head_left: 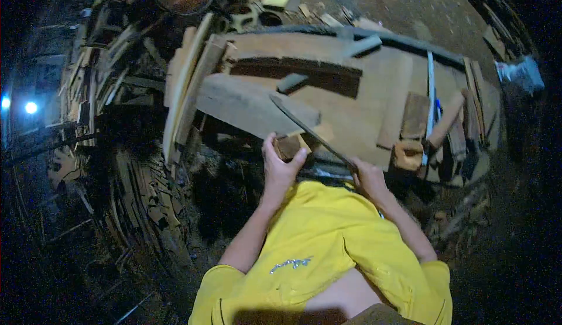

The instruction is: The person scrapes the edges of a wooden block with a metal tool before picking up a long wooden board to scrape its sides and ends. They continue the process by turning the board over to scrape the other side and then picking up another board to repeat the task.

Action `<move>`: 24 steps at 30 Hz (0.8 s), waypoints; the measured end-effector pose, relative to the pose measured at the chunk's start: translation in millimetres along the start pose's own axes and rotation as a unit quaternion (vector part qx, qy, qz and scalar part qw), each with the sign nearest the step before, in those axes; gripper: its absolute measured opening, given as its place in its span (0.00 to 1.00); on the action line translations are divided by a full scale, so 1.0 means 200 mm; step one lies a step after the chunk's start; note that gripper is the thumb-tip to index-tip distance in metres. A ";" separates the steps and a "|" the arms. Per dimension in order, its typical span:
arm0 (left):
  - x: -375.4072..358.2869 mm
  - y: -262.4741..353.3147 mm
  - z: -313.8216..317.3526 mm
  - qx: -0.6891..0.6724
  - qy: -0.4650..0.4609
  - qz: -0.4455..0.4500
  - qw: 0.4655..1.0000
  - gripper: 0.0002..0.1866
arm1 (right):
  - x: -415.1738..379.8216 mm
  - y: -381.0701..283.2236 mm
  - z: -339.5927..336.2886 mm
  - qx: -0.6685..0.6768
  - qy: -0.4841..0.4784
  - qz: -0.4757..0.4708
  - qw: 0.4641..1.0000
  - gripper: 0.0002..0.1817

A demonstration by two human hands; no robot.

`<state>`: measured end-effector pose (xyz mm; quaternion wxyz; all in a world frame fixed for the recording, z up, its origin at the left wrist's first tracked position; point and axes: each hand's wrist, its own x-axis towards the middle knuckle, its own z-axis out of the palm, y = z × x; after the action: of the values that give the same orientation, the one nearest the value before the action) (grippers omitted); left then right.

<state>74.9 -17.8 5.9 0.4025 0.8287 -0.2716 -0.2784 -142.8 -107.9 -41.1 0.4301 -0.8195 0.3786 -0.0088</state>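
My left hand point(280, 170) grips a small brown wooden block point(289, 149) between thumb and fingers, at the near edge of the workbench. The block has a paler face on its right side. In my right hand point(370, 180) is the end of a long, thin, dark file point(316, 135), fingers closed round it. The file slants up and left past the block, its tip overlapping a wide grey board point(252, 104) on the bench. Fine detail of the file's surface is blurred.
Small grey blocks point(292, 82) lie on the workbench point(351, 120). Wooden strips point(193, 91) stick out at its left end. A mallet-like wooden piece point(408, 155) and flat boards sit at the right. Scrap wood point(137, 187) is heaped on the left.
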 end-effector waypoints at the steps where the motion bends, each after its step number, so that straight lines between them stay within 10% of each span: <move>1: -0.01 -0.01 0.00 0.010 -0.002 0.001 1.000 0.40 | 0.01 0.02 0.02 -0.007 -0.007 0.003 1.000 0.14; 24: -0.06 -0.01 -0.03 -0.039 0.016 -0.055 0.998 0.36 | 0.10 0.16 0.05 -0.110 -0.021 0.057 0.992 0.17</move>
<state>71.0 -6.8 9.7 0.4229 0.8302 -0.2083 -0.2977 -144.2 -125.0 -75.3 0.3452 -0.8388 0.4144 0.0749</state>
